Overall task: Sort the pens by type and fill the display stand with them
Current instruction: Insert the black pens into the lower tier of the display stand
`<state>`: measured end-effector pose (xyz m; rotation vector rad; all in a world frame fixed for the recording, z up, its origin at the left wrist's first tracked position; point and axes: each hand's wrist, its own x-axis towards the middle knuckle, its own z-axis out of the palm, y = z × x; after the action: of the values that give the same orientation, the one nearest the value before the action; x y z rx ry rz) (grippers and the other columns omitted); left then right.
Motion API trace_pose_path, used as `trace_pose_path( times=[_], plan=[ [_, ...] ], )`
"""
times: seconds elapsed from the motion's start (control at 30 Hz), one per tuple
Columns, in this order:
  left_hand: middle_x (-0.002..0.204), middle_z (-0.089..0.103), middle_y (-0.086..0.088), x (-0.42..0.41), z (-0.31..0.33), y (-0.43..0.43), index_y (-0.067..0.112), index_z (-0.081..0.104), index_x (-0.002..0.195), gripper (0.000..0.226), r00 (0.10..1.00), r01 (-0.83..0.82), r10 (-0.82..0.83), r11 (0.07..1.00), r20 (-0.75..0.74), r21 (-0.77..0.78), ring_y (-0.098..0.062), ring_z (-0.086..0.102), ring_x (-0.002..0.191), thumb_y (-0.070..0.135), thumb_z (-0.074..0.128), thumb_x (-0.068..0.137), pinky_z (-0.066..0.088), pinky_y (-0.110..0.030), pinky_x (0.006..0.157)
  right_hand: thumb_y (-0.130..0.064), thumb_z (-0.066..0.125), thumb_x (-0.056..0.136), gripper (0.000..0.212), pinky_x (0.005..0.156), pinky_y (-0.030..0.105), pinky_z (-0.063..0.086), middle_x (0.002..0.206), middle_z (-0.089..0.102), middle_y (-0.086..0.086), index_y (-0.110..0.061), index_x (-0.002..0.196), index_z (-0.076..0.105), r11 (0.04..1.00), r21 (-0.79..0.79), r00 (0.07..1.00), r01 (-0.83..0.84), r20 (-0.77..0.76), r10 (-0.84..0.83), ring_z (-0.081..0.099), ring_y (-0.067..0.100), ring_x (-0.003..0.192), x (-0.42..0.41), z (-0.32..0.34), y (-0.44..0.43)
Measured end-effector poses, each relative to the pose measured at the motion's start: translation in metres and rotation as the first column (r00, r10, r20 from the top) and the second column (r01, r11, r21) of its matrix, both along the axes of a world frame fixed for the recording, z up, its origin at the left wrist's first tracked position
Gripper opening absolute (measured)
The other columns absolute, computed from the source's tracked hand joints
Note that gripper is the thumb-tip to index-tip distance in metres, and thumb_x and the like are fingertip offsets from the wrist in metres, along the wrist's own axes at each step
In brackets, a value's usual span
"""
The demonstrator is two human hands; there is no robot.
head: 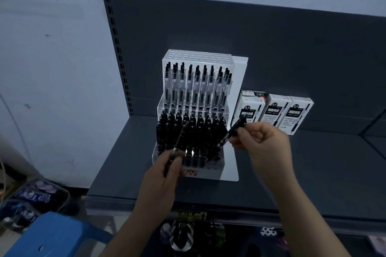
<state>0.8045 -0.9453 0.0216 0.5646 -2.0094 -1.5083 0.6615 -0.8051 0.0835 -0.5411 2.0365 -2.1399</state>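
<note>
By the display stand (208, 171) my left hand (167, 173) gripped a pen (180, 136), right hand (261, 140) pinched a black pen (234, 130) mid-barrel: light, slick, I judged.

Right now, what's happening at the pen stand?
A person holds one pen in each hand at the display stand. The left hand grips a pen over the front rows; the right hand pinches a black pen at the stand's right side. Clear pens stand in the upper tier, black pens below. Pen boxes stand alongside.
</note>
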Motion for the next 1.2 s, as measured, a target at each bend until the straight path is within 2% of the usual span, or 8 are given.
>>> trace_pose_path(
  times=[0.1, 0.2, 0.3, 0.53, 0.67, 0.8, 1.0, 1.2],
  plan=[
    [0.057, 0.046, 0.014, 0.001, -0.006, -0.006, 0.029, 0.059, 0.098, 0.021, 0.998, -0.065, 0.065, 0.998, 0.000, 0.024, -0.005, 0.038, 0.052, 0.032, 0.039, 0.098, 0.035, -0.023, 0.052, 0.000, 0.067, 0.086, 0.010, 0.066, 0.030, 0.060, 0.070, 0.070, 0.012, -0.005, 0.078, 0.063, 0.995, 0.089, 0.994, 0.038, -0.110, -0.028, 0.073, 0.019, 0.066, -0.001, -0.008, -0.005],
    [0.058, 0.041, 0.011, -0.002, -0.008, -0.008, 0.019, 0.056, 0.096, 0.024, 0.997, -0.078, 0.080, 0.992, -0.011, 0.098, -0.005, 0.033, 0.050, 0.028, 0.035, 0.101, 0.030, -0.026, 0.051, -0.004, 0.069, 0.086, 0.012, 0.067, 0.035, 0.061, 0.068, 0.071, 0.005, -0.011, 0.077, 0.064, 0.975, 0.214, 0.967, 0.055, -0.253, 0.001, 0.072, 0.014, 0.066, -0.001, -0.013, -0.010],
    [0.060, 0.040, 0.006, -0.001, -0.005, -0.009, 0.013, 0.053, 0.091, 0.025, 0.999, -0.050, 0.051, 0.993, -0.007, 0.106, -0.007, 0.031, 0.050, 0.024, 0.034, 0.102, 0.028, -0.027, 0.050, -0.008, 0.071, 0.084, 0.014, 0.067, 0.040, 0.061, 0.066, 0.071, 0.001, -0.016, 0.075, 0.064, 0.965, 0.238, 0.939, 0.115, -0.343, -0.027, 0.072, 0.015, 0.067, -0.007, -0.007, -0.012],
    [0.062, 0.040, -0.001, -0.003, -0.003, -0.009, 0.010, 0.052, 0.091, 0.022, 1.000, 0.007, -0.006, 0.989, -0.010, 0.147, -0.008, 0.030, 0.049, 0.014, 0.033, 0.102, 0.028, -0.025, 0.049, -0.012, 0.072, 0.084, 0.013, 0.065, 0.039, 0.060, 0.066, 0.070, 0.001, -0.014, 0.074, 0.064, 0.915, 0.388, 0.932, 0.108, -0.361, 0.042, 0.071, 0.015, 0.066, -0.009, -0.013, -0.018],
    [0.066, 0.052, 0.000, -0.005, -0.001, -0.008, 0.015, 0.056, 0.094, 0.019, 0.999, 0.050, -0.050, 0.992, 0.001, 0.112, -0.015, 0.041, 0.056, 0.016, 0.038, 0.101, 0.037, -0.033, 0.054, -0.015, 0.069, 0.085, 0.013, 0.065, 0.037, 0.059, 0.067, 0.068, -0.002, -0.014, 0.075, 0.062, 0.851, 0.516, 0.925, 0.098, -0.362, 0.113, 0.068, 0.012, 0.065, -0.002, -0.023, -0.025],
    [0.074, 0.065, 0.006, -0.007, 0.002, -0.003, 0.019, 0.059, 0.096, 0.017, 0.997, 0.071, -0.072, 0.993, 0.013, 0.090, -0.010, 0.056, 0.067, 0.016, 0.043, 0.099, 0.049, -0.024, 0.067, -0.017, 0.067, 0.086, 0.011, 0.067, 0.040, 0.058, 0.068, 0.067, -0.002, -0.010, 0.079, 0.063, 0.827, 0.552, 0.921, 0.107, -0.369, 0.127, 0.066, 0.014, 0.067, -0.001, -0.022, -0.028],
    [0.079, 0.069, 0.006, -0.009, 0.004, 0.000, 0.020, 0.060, 0.096, 0.015, 0.996, 0.090, -0.091, 0.990, 0.010, 0.107, -0.007, 0.061, 0.071, 0.015, 0.046, 0.098, 0.051, -0.017, 0.070, -0.022, 0.066, 0.086, 0.012, 0.065, 0.037, 0.056, 0.069, 0.065, -0.003, -0.014, 0.079, 0.060, 0.785, 0.594, 0.897, 0.175, -0.424, 0.122, 0.063, 0.012, 0.066, 0.007, -0.028, -0.027],
    [0.085, 0.070, 0.008, -0.009, 0.000, 0.001, 0.024, 0.061, 0.097, 0.017, 0.989, 0.130, -0.135, 0.988, 0.058, 0.083, -0.013, 0.064, 0.081, 0.020, 0.044, 0.099, 0.054, -0.028, 0.080, -0.027, 0.070, 0.085, 0.017, 0.064, 0.030, 0.056, 0.065, 0.065, -0.005, -0.014, 0.077, 0.064, 0.801, 0.582, 0.929, 0.139, -0.356, 0.097, 0.063, 0.008, 0.065, 0.003, -0.027, -0.024]
  ],
)
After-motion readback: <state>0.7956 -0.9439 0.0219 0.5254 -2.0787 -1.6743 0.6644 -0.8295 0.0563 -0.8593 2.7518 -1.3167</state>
